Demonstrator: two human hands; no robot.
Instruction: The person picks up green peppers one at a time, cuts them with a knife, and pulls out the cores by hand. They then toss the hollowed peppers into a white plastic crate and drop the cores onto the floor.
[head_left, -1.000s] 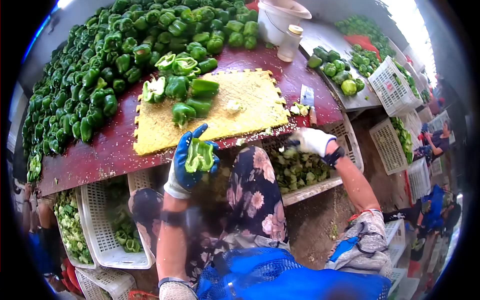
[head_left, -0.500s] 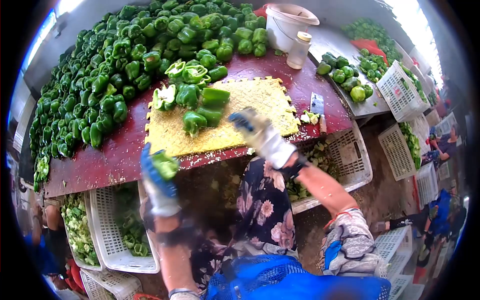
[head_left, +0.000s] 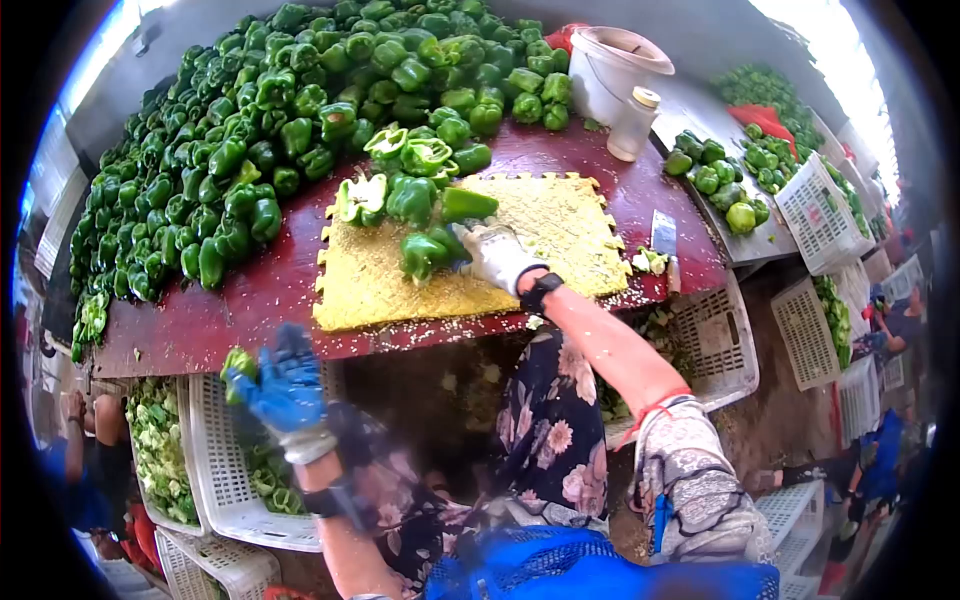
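Note:
My left hand, in a blue-coated glove, is over the white crate below the table edge with its fingers apart. A piece of green pepper is at its left side, and it looks loose from the fingers. My right hand, in a white and blue glove, closes on a green pepper piece on the yellow foam mat. Its fingertips are partly hidden. Beside it lie a whole-looking green pepper, another pepper piece and cut halves showing pale insides.
A big heap of green peppers covers the table's left and back. A cleaver lies right of the mat. Behind it stand a lidded bottle and a white bucket. Crates of pepper pieces and trimmings sit below.
My left hand has moved left and down, and the pepper piece it held is now at its outer side. My right hand has reached onto a pepper piece on the mat. The view has shifted slightly.

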